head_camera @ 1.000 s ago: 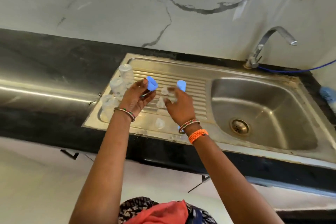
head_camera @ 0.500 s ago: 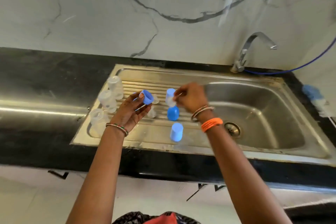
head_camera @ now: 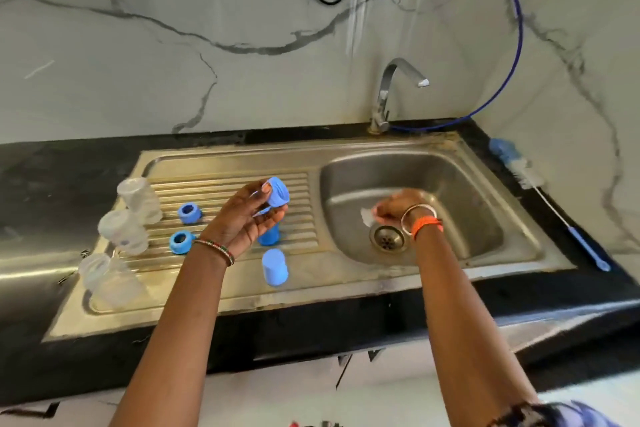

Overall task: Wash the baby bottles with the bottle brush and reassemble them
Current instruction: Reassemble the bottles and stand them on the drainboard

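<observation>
The left hand [head_camera: 242,218] held a blue bottle cap [head_camera: 277,192] in curled fingers above the drainboard [head_camera: 311,281]. The right hand [head_camera: 394,208], blurred, pinched a clear teat [head_camera: 365,217] over the basin, near the drain [head_camera: 388,237]. The teat lay to the cap's right, the hands well apart. Three clear bottles [head_camera: 138,198] stood at the drainboard's left edge, nearer the left hand; the bottle brush [head_camera: 550,201] lay on the bench, right of the sink.
</observation>
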The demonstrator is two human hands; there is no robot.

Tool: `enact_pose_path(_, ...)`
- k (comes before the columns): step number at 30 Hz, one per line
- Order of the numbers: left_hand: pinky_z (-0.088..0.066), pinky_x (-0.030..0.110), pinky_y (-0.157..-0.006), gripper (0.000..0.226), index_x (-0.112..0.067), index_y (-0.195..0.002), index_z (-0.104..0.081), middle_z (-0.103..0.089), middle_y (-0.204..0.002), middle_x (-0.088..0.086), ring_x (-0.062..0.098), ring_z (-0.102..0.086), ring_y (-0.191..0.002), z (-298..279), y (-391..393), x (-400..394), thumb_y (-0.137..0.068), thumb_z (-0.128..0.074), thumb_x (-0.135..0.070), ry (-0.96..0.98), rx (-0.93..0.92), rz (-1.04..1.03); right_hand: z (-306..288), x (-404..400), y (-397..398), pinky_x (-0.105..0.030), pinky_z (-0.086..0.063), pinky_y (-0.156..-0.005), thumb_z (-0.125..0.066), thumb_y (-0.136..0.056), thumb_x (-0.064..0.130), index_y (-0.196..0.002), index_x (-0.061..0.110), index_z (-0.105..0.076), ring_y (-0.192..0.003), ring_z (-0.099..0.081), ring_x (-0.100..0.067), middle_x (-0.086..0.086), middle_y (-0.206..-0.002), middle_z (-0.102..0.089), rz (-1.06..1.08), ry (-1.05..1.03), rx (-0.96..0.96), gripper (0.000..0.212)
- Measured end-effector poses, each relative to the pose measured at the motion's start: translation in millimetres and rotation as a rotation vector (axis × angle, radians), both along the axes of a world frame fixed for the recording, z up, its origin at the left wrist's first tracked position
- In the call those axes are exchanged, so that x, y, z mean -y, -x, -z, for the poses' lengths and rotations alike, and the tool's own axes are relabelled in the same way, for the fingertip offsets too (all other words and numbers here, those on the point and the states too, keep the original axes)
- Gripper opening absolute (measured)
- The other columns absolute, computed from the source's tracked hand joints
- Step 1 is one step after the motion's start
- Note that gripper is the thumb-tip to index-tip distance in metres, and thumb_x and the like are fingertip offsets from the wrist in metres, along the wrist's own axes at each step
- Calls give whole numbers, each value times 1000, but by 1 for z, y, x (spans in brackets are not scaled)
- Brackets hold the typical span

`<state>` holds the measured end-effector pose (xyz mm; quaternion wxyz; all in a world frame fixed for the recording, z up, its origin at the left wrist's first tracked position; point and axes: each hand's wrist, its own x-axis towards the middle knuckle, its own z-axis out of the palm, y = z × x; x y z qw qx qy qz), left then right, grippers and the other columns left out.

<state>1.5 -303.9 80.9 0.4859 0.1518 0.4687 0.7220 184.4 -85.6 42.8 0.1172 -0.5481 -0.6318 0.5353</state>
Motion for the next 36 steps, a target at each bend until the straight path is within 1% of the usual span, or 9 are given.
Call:
enact_pose_path(4,-58,25,-66,18,-17,-87,-69,-72,-83,4,20,-71,-74,-1,-6,-13,-89,-52,-13,-18,-6,16,-21,1,-4,-19,-56,-57,-55,-84,-3,-84,-2,-70,-65,-70,-16,-13,-82,-71,104,429,-731,15)
enact_pose_path(8,-58,24,-74,21,-15,-100,-62,-73,-85,2,18,-71,-77,2,-13,-22,-97,-43,-8,-31,-18,68,9,4,-3,-36,-57,-77,-69,-78,1,-91,-6,-67,-85,-68,-29,-25,-101,-66,249,-57,6,15)
enact_pose_path(11,-56,25,-78,23,-15,-104,-61,-72,-90,3,19,-72,-80,3,-20,-28,-96,-42,-5,-56,21,74,-7,18,8,-23,-57,-52,-72,-75,-7,-74,-5,-64,-56,-62,-16,-16,-74,-64,250,36,-340,9)
enact_pose_path(13,-57,27,-80,23,-14,-108,-60,-69,-99,6,20,-71,-84,7,-24,-31,-88,-54,-5,-95,57,60,-30,28,18,-18,-56,-54,-68,-79,-7,-78,-2,-62,-56,-61,-14,-10,-67,-63,249,136,-604,8)
enact_pose_path(17,-58,31,-75,78,-10,-111,-62,-69,-107,13,30,-69,-95,6,-33,-41,-40,-95,-13,-199,133,65,-70,61,24,-24,-57,-60,-57,-87,-9,-96,11,-58,-55,-64,-13,-12,-73,-60,120,147,-926,22)
enact_pose_path(22,-58,33,-77,58,-8,-107,-64,-69,-105,17,34,-68,-95,-3,-46,-46,-55,-88,-17,-219,102,58,-80,75,23,-28,-55,-77,-47,-92,-5,-111,20,-63,-75,-61,-12,-3,-87,-63,-127,-160,-853,35)
enact_pose_path(26,-59,31,-69,55,-13,-80,-76,-71,-98,17,33,-70,-89,-11,-50,-44,-31,-98,-23,-231,70,64,-84,84,25,-14,-48,-67,-60,-88,1,-104,16,-57,-80,-63,-11,-5,-90,-66,-70,-398,-805,21)
enact_pose_path(32,-58,29,-71,56,-13,-89,-76,-72,-99,13,24,-71,-88,-30,-41,-37,-38,-97,-26,-318,29,91,-95,98,30,-10,-46,-68,-68,-83,9,-91,20,-51,-85,-60,-11,9,-87,-60,-128,-705,-681,22)
enact_pose_path(36,-58,27,-73,54,-17,-89,-77,-72,-98,11,21,-71,-88,-40,-33,-33,-40,-96,-28,-370,-9,89,-103,103,36,-29,-50,-79,-69,-81,10,-91,23,-53,-85,-58,-10,18,-85,-57,-166,-840,-625,23)
